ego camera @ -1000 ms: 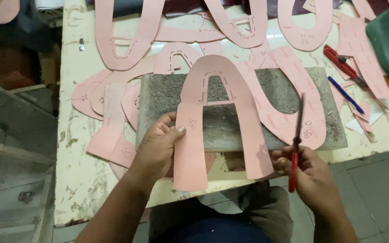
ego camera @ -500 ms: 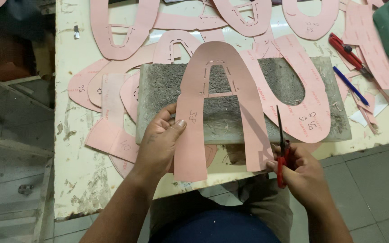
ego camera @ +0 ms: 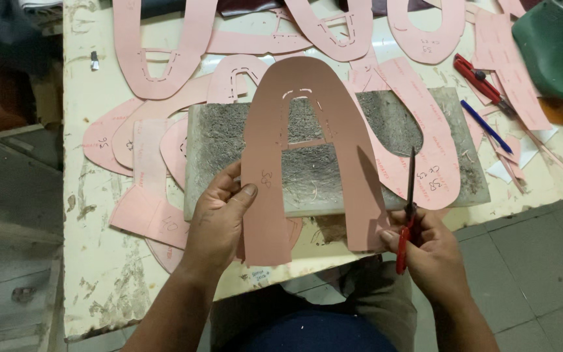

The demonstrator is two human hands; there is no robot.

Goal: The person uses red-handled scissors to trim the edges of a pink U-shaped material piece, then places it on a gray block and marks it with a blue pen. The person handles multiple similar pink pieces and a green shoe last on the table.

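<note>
My left hand grips the left leg of a pink arch-shaped card pattern, thumb on top, and holds it lifted over a grey scored cutting slab. My right hand holds a red-handled knife, blade pointing up and away, beside the pattern's right leg. The fingertips of that hand touch the lower end of the right leg.
Several more pink patterns lie spread over the worn white table. A red cutter and a blue pen lie right of the slab. A dark green shoe last stands at the far right.
The pattern has been raised off the slab and sits more upright toward me. My right hand has moved with the knife closer to the pattern's right leg.
</note>
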